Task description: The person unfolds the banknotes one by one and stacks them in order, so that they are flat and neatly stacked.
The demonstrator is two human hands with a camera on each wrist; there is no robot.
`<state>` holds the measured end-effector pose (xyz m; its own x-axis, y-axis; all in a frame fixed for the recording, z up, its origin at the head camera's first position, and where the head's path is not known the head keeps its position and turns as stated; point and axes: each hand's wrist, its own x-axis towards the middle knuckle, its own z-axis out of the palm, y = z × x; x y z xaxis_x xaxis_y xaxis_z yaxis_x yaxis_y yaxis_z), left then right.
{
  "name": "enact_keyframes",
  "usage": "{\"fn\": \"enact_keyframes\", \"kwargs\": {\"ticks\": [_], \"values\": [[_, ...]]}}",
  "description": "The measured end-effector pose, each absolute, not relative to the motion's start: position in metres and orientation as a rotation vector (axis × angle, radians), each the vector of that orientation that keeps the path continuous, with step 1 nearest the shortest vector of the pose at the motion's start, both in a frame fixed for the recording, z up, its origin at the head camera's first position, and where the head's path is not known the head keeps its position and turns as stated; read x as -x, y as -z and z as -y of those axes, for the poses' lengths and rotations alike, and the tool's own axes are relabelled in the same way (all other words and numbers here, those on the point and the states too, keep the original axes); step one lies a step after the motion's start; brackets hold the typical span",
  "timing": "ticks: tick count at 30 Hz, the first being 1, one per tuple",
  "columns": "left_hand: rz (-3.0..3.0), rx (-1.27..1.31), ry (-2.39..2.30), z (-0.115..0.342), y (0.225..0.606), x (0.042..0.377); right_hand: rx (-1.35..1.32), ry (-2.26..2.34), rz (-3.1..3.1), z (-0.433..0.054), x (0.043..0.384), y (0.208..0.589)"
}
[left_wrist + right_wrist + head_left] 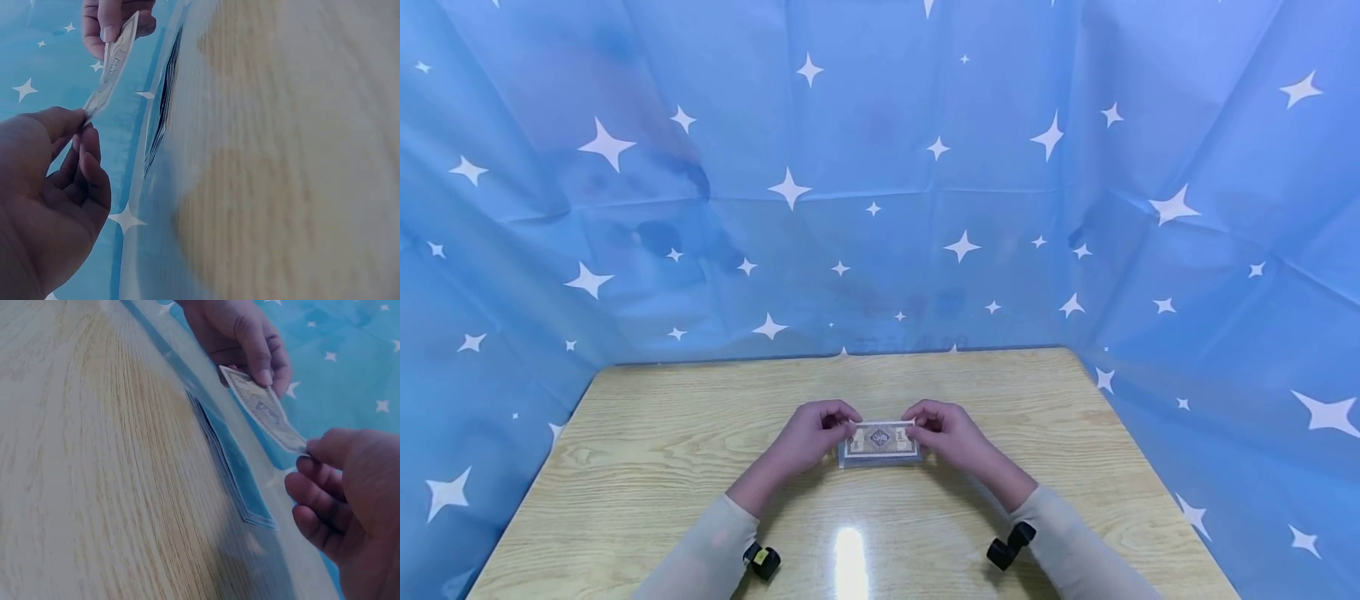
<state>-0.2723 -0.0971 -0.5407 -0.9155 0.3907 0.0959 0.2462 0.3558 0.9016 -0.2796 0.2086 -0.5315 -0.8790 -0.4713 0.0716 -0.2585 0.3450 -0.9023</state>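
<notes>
Both hands hold a single banknote stretched between them over the middle of the table. My left hand (805,433) pinches one short end of the banknote (880,440) between thumb and fingers. At the other end, my right hand (953,429) has the same kind of thumb-and-finger grip. The note has a pale border and a dark central emblem, and it bends slightly in the right wrist view. Just beneath it on the table lies a small stack of flat notes or paper slips (236,467), bluish on top, with several layered edges showing. The head view hides most of that stack.
The wooden table (685,467) has a glossy surface with a bright light reflection near its front. A blue curtain (880,233) with white stars hangs behind the table and along both sides. Each sleeve carries a small dark wrist camera (765,562).
</notes>
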Motion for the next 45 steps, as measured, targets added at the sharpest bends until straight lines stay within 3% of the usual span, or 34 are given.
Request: {"fn": "enact_keyframes", "kwargs": {"ticks": [27, 45], "values": [[-2.817, -0.711, -1.048, 0.085, 0.548, 0.292, 0.712, 1.139, -2.750, -0.196, 0.293, 0.551], [-2.816, -0.725, -1.001, 0.084, 0.552, 0.295, 0.786, 0.910, -2.913, -0.195, 0.290, 0.556]]}}
